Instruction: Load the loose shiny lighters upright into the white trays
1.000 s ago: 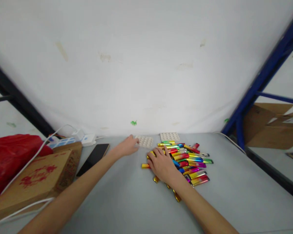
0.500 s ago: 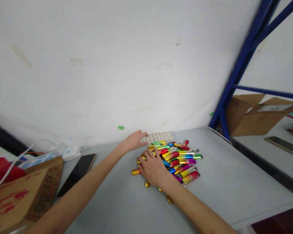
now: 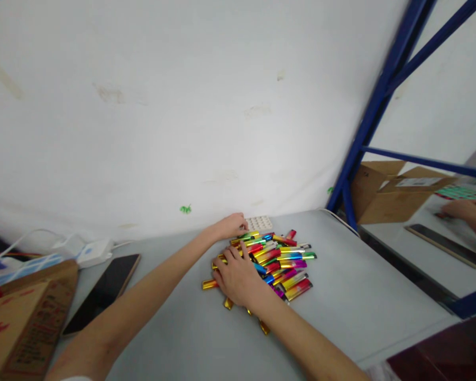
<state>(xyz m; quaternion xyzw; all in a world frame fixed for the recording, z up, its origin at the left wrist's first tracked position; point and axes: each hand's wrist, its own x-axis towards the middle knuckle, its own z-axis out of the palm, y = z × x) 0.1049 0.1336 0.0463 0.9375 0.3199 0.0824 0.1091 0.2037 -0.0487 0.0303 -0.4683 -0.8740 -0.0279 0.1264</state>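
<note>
A heap of shiny, many-coloured lighters (image 3: 287, 255) lies on the grey table. My right hand (image 3: 238, 275) rests flat over the heap's left side, fingers spread and touching several lighters, hiding those beneath. Behind the heap, my left hand (image 3: 232, 226) has its fingers bent down and drawn together at the left end of a white tray with a grid of holes (image 3: 260, 223). Whatever lies between those fingertips is hidden.
A dark phone (image 3: 105, 288) lies left of my arms, near an open cardboard box (image 3: 27, 323) and a white power strip (image 3: 95, 253). On the right stand a blue metal rack (image 3: 375, 111) and another carton (image 3: 396, 198). A co-worker's hand (image 3: 466, 210) is at the far right.
My left hand's fingers have closed together and covered more of the tray's left end. The right hand stays on the lighters. The view has turned slightly right, showing more of the co-worker's hand.
</note>
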